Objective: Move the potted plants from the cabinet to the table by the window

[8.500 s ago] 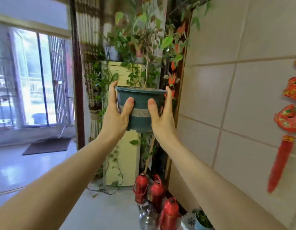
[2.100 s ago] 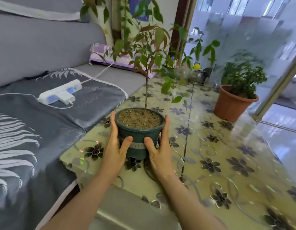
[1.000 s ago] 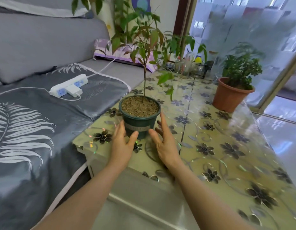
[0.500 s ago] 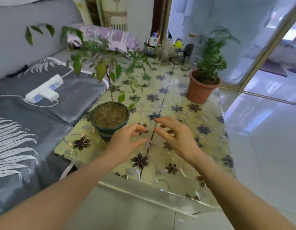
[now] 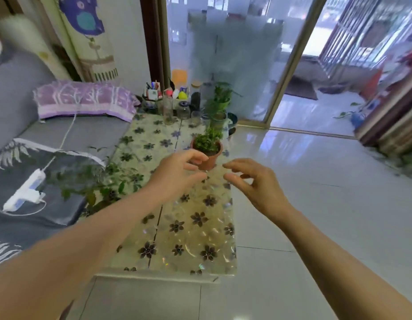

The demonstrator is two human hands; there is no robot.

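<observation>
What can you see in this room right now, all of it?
table: one, flowered cloth, centre
clay pot: one, terracotta, small green plant, right side of the table
leafy plant: one, green, blurred, table's left edge; pot hidden
jars: several, clear glass, table's far end
sofa: one, grey
pillow: one, purple, on the sofa
power strip: one, white, on the sofa
left hand: empty, fingers loose
right hand: empty, fingers loose

Bright daylight through glass doors [image 5: 293, 65] (floor glare); edges seemingly motion-blurred.
</observation>
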